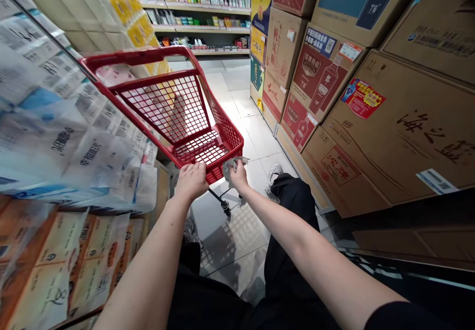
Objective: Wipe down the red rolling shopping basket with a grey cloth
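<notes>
A red shopping cart (178,105) with a grid basket stands tilted in view in front of me, one caster showing on the floor below it. My left hand (192,182) is closed over the near lower edge of the basket, its fingertips hidden behind the rim. At the basket's near right corner, my right hand (238,175) pinches a crumpled greyish cloth (230,166). The cloth lies against the red plastic there. Part of the cloth is covered by my fingers.
Cardboard cartons (404,127) are stacked along the right. Wrapped paper packs (85,137) rise close on the left, above orange packs (74,265). Shelves of bottles and boxes (208,18) stand at the back, beyond the tiled floor (241,103).
</notes>
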The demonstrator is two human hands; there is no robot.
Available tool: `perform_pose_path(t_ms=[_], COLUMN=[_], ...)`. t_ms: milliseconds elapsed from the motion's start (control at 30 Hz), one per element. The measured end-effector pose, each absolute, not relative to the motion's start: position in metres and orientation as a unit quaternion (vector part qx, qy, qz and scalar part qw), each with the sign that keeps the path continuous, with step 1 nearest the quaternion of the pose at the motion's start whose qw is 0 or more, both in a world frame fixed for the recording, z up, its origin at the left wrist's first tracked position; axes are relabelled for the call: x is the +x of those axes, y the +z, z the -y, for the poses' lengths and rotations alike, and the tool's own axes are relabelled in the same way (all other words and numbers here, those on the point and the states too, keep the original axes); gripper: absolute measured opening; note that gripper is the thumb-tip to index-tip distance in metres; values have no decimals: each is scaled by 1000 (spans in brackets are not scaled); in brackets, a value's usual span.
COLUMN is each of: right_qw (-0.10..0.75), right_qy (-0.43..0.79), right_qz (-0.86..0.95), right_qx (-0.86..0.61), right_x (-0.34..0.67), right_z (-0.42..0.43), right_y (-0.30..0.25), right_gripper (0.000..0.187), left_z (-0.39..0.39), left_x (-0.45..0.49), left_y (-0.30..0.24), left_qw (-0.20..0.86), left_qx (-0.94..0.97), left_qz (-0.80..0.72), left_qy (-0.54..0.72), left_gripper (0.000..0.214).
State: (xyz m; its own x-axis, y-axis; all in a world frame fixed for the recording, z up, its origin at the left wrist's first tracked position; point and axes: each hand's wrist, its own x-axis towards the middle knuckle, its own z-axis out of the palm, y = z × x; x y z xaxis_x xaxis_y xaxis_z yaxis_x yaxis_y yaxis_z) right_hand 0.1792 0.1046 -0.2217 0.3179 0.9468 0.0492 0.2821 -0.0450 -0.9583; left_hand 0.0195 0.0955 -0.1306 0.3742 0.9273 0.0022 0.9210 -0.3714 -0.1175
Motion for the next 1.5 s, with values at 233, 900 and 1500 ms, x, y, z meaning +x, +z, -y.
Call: perform_pose_path(t_ms=[233,900,1500], right_qw=[511,152,255], right_qy=[184,-91,-7], right_qz=[562,911,846], right_qx=[-624,-372,-469], right_x=[205,252,200], right_z=[-92,-145,-90], right_y=[-173,-138,-169], right_gripper=[22,20,65], left_z=[-96,-80,-77], left_x=[16,14,22], left_y=[-133,-129,-130], left_qw=[45,59,73], left_qx=[-826,-841,-831], left_qz=[561,538,551], left_qy=[25,-7,-1], left_gripper=[29,26,26])
